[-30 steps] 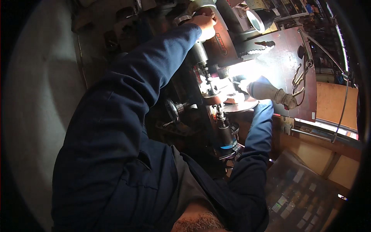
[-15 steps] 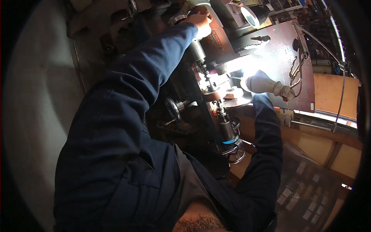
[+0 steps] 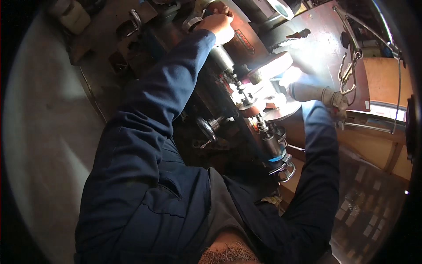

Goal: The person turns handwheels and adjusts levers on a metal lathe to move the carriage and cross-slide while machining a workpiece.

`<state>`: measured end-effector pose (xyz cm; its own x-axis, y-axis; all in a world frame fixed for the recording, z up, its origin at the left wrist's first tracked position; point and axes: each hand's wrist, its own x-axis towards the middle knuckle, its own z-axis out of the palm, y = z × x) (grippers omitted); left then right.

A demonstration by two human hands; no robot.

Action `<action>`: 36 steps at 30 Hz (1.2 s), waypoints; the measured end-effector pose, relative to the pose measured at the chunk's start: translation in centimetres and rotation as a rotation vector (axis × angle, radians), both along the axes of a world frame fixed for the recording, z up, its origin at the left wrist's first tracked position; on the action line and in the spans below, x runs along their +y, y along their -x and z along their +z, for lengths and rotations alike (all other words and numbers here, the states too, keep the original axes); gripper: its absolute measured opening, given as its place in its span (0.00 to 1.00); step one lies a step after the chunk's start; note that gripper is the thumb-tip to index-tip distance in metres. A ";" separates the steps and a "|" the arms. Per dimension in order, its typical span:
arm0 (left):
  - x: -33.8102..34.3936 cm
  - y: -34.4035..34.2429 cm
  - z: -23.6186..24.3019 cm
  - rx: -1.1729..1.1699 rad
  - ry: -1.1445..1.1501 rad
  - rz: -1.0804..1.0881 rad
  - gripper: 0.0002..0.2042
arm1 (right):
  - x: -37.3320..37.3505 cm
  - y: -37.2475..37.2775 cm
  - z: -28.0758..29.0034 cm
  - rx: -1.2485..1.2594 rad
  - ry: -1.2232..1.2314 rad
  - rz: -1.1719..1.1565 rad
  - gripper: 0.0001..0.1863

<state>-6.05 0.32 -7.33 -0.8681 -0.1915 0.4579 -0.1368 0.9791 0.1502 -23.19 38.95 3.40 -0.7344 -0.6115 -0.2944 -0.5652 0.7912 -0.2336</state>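
Left hand [image 3: 218, 24] clenched over a dark metal lever [image 3: 193, 17] at the top of the red-brown machine [image 3: 246, 44], arm stretched far forward in a dark blue sleeve. Right hand [image 3: 336, 102], gloved, closed around a pale grey cylindrical workpiece [image 3: 303, 91] held level beside the spindle [image 3: 246, 94] under glare. Probably heavy, rigid, slick steel; best gripped well back from the turning parts.

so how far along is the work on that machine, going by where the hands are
Done, it seems: the work light is on and a disc-shaped part sits at the spindle. In hand: the left hand grips a lever at the top of the machine, and the gloved right hand rests by the brightly lit table. What is left cannot be judged; glare hides the work zone.
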 end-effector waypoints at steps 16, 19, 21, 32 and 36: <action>-2.1 -3.5 7.0 -0.214 -0.699 -0.013 0.19 | -2.8 -1.2 -0.9 0.075 0.057 0.013 0.13; -0.5 -2.3 7.0 -0.236 -0.615 -0.041 0.22 | -1.0 -2.5 0.4 0.083 0.067 -0.078 0.13; -0.3 -1.6 6.7 -0.265 -0.633 -0.018 0.23 | 0.3 -3.4 1.2 0.061 0.118 -0.163 0.13; -1.7 -2.0 5.7 -0.172 -0.467 -0.036 0.23 | -1.2 -8.4 5.9 -0.116 0.439 -0.538 0.14; -1.7 -2.0 6.2 -0.156 -0.537 -0.023 0.23 | 0.7 -7.4 8.1 0.260 0.104 -0.152 0.21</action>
